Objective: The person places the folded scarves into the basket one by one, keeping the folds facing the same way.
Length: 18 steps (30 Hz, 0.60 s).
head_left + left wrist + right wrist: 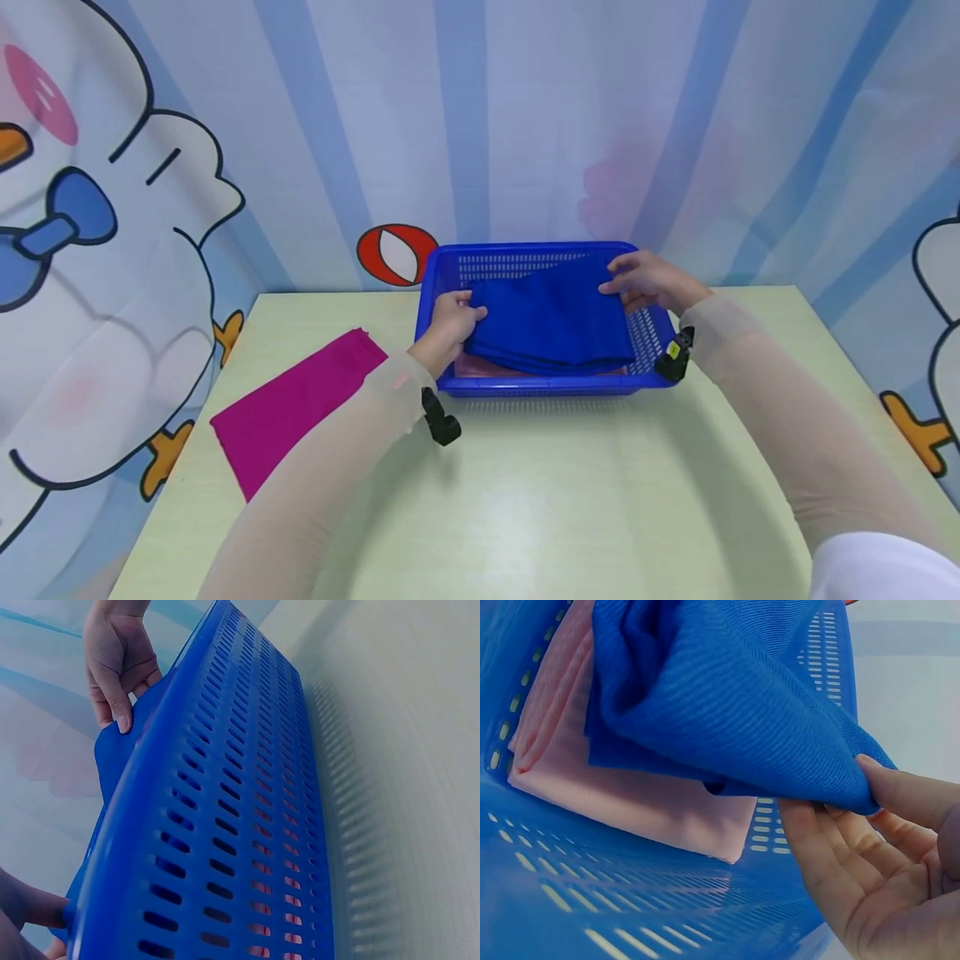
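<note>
A folded blue cloth (551,321) lies inside the blue plastic basket (540,384), over a folded pink cloth (630,802). My left hand (452,321) pinches the blue cloth's left corner near the basket's left wall. At the opposite far corner, my right hand (648,282) pinches the cloth between thumb and fingers. The right wrist view shows this corner lifted off the pink cloth, with the fabric sagging in a fold. From the left wrist, the basket's slotted side wall (225,802) hides most of the cloth.
A magenta folded cloth (300,408) lies on the pale table (555,500) left of the basket, partly behind my left sleeve. Behind the table hangs a printed curtain (525,125) with blue stripes and cartoon figures. Both wrists carry small black cameras (441,419).
</note>
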Tool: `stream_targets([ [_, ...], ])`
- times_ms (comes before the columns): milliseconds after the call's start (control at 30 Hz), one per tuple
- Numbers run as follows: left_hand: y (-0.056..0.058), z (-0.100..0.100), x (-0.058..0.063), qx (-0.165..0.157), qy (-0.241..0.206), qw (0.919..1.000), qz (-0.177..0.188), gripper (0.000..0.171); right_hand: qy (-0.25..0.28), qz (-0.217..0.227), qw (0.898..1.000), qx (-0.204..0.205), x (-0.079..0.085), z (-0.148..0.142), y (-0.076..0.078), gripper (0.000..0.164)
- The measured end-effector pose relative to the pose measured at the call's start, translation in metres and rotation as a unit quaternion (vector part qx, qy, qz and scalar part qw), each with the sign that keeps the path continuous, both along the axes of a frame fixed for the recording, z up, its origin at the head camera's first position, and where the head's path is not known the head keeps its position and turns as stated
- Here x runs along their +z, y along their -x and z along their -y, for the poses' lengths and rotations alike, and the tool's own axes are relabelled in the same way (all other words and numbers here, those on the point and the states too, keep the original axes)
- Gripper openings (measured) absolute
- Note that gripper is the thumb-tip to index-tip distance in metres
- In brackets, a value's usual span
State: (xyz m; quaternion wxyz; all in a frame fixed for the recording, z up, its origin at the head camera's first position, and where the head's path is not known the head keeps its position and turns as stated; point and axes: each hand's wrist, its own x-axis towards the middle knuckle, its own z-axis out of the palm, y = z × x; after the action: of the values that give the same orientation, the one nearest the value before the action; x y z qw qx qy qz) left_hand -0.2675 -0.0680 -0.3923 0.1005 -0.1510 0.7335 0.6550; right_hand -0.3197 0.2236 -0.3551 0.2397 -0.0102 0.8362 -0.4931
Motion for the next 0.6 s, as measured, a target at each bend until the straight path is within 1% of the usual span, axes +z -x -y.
stream_targets([
  [233, 0.0008, -0.0016, -0.0039, 0.003, 0.005, 1.0000, 0.000, 0.049, -0.014, -0.008, 1.000, 0.014, -0.0062, -0.0002, 0.0011, 0.051],
  [367, 0.0009, -0.0020, -0.0055, 0.003, 0.006, 1.0000, 0.003, 0.049, -0.011, -0.002, 1.000, 0.021, -0.0090, -0.0001, 0.0020, 0.040],
  [467, 0.0007, -0.0021, -0.0060, 0.006, 0.005, 1.0000, 0.006, 0.050, -0.014, 0.001, 1.000, 0.027, -0.0100, -0.0004, 0.0034, 0.029],
  [567, 0.0006, -0.0025, -0.0061, 0.011, 0.003, 0.9999, 0.000, 0.051, -0.019, -0.002, 0.999, 0.041, -0.0086, -0.0013, 0.0030, 0.020],
  [600, 0.0005, -0.0028, -0.0060, 0.013, 0.003, 0.9999, -0.004, 0.051, -0.023, -0.004, 0.999, 0.044, -0.0077, -0.0016, 0.0027, 0.019],
])
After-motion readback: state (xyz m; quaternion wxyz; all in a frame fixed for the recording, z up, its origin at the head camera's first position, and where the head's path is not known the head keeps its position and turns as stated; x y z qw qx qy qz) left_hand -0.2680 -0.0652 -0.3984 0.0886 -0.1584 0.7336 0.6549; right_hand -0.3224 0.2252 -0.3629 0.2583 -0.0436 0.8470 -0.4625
